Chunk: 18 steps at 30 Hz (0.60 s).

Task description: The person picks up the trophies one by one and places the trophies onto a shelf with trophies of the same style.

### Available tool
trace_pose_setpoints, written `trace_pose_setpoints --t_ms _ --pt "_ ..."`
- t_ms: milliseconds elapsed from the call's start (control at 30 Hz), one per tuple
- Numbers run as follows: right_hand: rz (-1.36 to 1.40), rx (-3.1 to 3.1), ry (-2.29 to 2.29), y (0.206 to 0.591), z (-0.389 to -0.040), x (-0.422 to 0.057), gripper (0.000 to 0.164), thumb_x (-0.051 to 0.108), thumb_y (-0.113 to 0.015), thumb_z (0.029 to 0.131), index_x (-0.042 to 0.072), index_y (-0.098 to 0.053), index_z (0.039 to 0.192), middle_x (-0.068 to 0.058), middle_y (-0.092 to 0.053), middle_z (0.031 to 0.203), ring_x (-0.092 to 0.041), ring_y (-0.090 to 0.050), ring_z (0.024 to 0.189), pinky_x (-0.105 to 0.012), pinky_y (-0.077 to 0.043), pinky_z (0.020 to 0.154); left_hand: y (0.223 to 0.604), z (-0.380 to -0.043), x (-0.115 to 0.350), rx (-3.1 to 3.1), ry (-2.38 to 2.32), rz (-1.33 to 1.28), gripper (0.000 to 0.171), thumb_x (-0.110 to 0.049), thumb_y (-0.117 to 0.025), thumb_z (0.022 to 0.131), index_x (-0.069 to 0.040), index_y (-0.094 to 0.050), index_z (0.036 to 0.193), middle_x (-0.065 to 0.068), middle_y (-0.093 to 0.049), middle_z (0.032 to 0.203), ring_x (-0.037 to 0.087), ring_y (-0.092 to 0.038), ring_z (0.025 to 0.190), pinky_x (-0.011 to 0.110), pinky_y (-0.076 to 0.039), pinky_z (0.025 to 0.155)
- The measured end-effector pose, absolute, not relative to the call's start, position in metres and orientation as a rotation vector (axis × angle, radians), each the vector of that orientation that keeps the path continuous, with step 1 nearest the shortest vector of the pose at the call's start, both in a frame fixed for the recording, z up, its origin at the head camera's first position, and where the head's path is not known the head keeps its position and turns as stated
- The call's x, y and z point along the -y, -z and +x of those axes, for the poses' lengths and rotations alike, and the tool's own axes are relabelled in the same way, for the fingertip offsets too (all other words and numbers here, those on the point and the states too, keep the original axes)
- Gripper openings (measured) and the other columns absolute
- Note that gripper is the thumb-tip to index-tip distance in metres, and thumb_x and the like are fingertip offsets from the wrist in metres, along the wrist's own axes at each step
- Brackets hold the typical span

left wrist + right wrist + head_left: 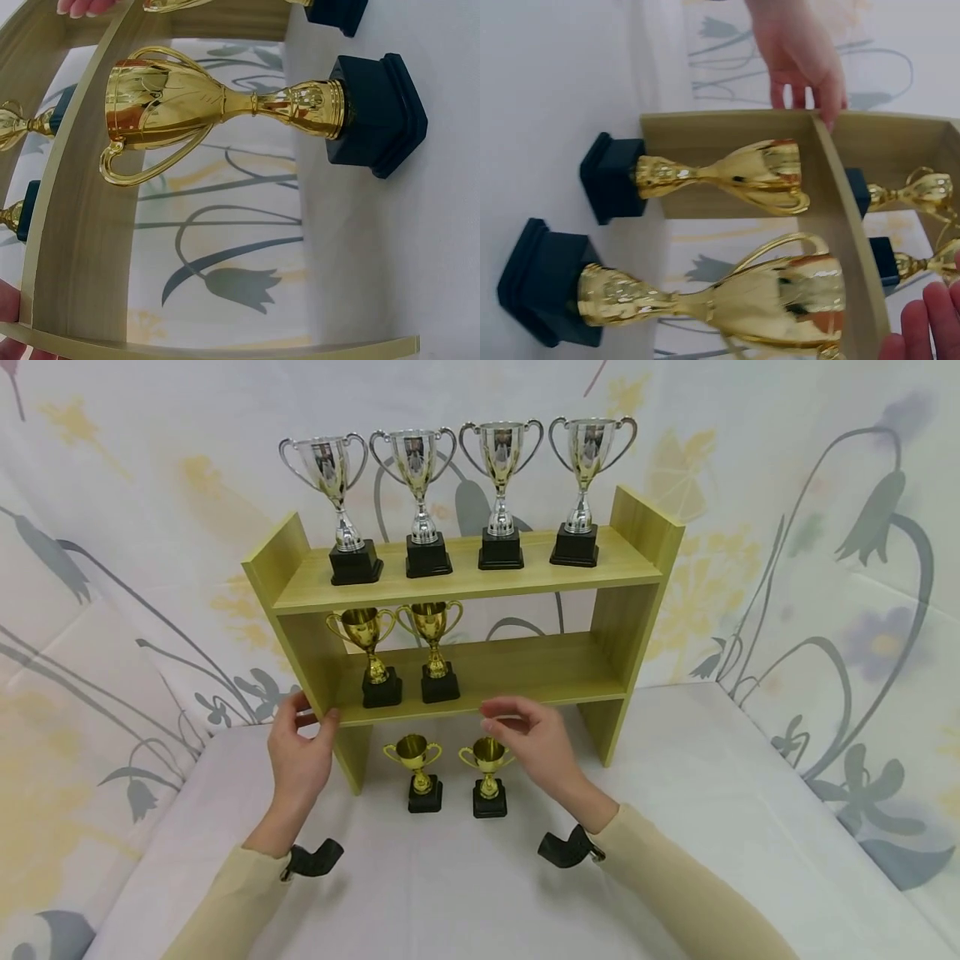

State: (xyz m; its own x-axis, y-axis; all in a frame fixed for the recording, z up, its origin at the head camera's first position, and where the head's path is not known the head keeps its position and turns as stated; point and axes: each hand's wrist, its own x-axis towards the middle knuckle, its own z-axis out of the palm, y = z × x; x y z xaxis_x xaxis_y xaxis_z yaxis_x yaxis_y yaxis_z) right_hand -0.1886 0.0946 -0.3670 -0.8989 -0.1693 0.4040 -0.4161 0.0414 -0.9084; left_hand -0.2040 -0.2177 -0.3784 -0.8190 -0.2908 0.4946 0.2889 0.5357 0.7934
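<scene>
My left hand [300, 762] grips the left side panel of a two-tier wooden shelf [543, 664], its thumb on the front edge and its fingers behind the panel. The right wrist view shows this left hand [799, 46] too. My right hand [536, 745] is at the front edge of the lower board with nothing in it, fingers loosely bent; whether it touches the board I cannot tell. Two gold trophies, the left one [381, 687] and its neighbour [439, 682], stand on the lower board. Below, two more gold trophies, one left [424, 793] and one right [490, 798], stand upright on the table.
Several silver trophies [500, 547] with black bases stand in a row along the top board. A white cloth [420, 893] covers the table. Behind the shelf hangs a flower-patterned cloth [810, 568]. Black wrist mounts [317, 858] stick out inward from the sleeves.
</scene>
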Motion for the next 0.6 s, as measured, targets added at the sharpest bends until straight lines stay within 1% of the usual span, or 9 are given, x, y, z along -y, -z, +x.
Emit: trace_pose_setpoints --t_ms 133,200,333,467,600 --pt "0.606 2.12 -1.954 0.373 -0.188 -0.098 0.028 0.002 -0.072 0.089 -0.003 -0.068 0.116 -0.021 -0.067 0.117 -0.031 -0.066 0.107 -0.031 -0.054 0.088 0.377 -0.205 0.217 2.179 1.272 -0.005 0.04 -0.015 -0.061 0.095 0.0 -0.054 0.132 0.015 -0.057 0.119 0.023 -0.057 0.099 0.007 -0.045 0.065" --pt "0.612 2.127 -1.942 0.376 -0.188 -0.099 0.029 0.003 -0.073 0.089 -0.003 -0.068 0.117 -0.02 -0.067 0.118 -0.032 -0.064 0.109 -0.035 -0.053 0.093 0.377 -0.206 0.217 2.169 1.273 -0.007 0.04 -0.013 -0.062 0.094 0.0 -0.054 0.131 0.015 -0.058 0.118 0.021 -0.056 0.097 0.007 -0.045 0.064" --pt "0.638 2.147 -1.914 0.384 -0.188 -0.101 0.032 0.006 -0.075 0.088 -0.001 -0.068 0.119 -0.016 -0.067 0.12 -0.029 -0.062 0.113 -0.042 -0.048 0.099 0.378 -0.205 0.216 2.158 1.284 -0.004 0.04 -0.011 -0.063 0.093 0.001 -0.055 0.13 0.015 -0.058 0.117 0.017 -0.055 0.094 0.007 -0.045 0.063" --pt "0.648 2.148 -1.912 0.39 -0.189 -0.101 0.035 0.007 -0.075 0.088 -0.002 -0.066 0.12 -0.012 -0.068 0.12 -0.025 -0.062 0.114 -0.044 -0.048 0.099 0.378 -0.206 0.215 2.157 1.284 0.002 0.04 -0.011 -0.063 0.093 0.001 -0.055 0.13 0.014 -0.058 0.116 0.016 -0.054 0.094 0.007 -0.045 0.064" --pt "0.646 2.159 -1.931 0.396 -0.189 -0.102 0.035 0.006 -0.075 0.088 -0.004 -0.065 0.12 -0.014 -0.067 0.121 -0.028 -0.061 0.114 -0.049 -0.047 0.099 0.378 -0.207 0.216 2.147 1.28 0.001 0.04 -0.01 -0.062 0.093 0.002 -0.055 0.13 0.015 -0.058 0.115 0.016 -0.054 0.093 0.007 -0.045 0.064"
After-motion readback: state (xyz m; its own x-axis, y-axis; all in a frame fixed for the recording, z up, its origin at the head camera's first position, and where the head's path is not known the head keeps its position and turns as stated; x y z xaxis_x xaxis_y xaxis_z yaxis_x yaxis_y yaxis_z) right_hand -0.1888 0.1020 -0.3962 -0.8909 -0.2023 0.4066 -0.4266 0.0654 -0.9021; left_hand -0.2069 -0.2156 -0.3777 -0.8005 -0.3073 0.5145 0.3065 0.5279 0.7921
